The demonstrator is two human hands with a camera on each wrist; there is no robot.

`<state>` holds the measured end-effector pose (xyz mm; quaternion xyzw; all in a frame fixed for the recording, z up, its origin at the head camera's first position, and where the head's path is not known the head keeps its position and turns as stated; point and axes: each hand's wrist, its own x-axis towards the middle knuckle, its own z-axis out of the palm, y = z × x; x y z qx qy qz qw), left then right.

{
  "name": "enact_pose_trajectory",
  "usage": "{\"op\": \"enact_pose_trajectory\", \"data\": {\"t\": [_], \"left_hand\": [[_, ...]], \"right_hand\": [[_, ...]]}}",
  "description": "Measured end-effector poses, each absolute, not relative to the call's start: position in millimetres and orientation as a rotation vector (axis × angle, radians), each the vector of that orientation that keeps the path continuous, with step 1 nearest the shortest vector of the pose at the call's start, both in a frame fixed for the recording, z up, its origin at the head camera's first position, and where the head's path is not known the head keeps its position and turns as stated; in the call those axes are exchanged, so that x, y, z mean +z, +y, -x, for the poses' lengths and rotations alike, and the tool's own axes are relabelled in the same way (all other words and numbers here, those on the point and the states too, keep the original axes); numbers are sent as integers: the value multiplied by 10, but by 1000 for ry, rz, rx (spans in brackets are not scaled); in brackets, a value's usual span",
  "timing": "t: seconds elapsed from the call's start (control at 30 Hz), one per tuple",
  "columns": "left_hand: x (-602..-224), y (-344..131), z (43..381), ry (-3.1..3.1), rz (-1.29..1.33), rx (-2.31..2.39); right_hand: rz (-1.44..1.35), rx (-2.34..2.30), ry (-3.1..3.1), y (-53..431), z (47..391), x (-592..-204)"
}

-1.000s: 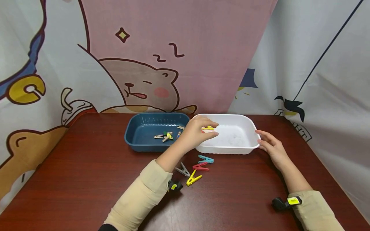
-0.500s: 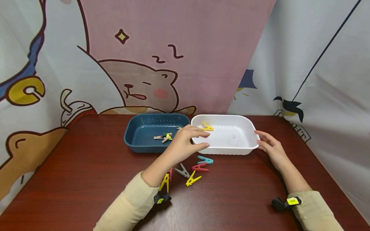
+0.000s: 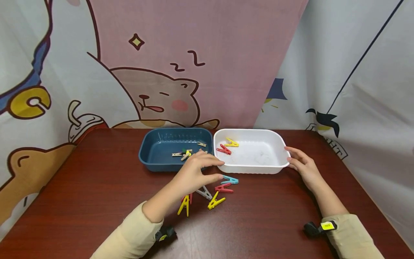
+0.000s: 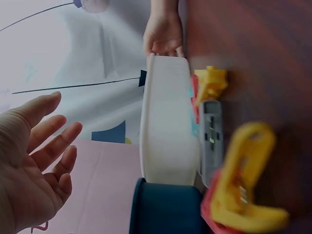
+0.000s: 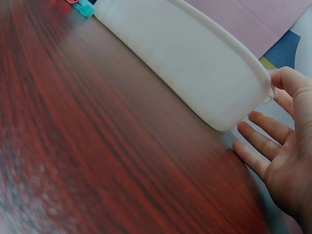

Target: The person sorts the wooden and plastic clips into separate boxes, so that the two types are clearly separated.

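Observation:
My left hand (image 3: 197, 172) hovers over the table near the seam between the two trays, thumb and fingers apart, holding nothing. Below and around it lie plastic clothes pegs: a yellow peg (image 3: 184, 205) with a red one partly behind it, a grey peg (image 3: 205, 192), another yellow peg (image 3: 215, 200), a red peg (image 3: 224, 187) and a blue peg (image 3: 230, 179). My right hand (image 3: 304, 166) touches the right end of the white tray (image 3: 252, 168), its lower fingers extended in the right wrist view. Inside that tray are a yellow peg (image 3: 231, 142) and a red peg (image 3: 224, 149).
A dark blue tray (image 3: 152, 163) stands left of the white one, with several small wooden pegs (image 3: 185, 155) inside. Both stand on a brown wooden table (image 3: 81, 201), near its back edge. A printed curtain (image 3: 233, 64) hangs behind.
My left hand has come out from over the white tray, moving left and toward me, uncovering the red peg inside and pegs on the table. My right hand stays at the tray's end.

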<state>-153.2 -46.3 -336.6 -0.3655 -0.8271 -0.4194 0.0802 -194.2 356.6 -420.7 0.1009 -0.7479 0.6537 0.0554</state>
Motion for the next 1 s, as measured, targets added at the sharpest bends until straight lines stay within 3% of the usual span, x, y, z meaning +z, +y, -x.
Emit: {"op": "enact_pose_trajectory", "data": {"t": [1.0], "left_hand": [[-3844, -1093, 1418, -2710, 948, -1210]], "right_hand": [[-317, 1989, -2257, 3569, 1944, -4214]]}}
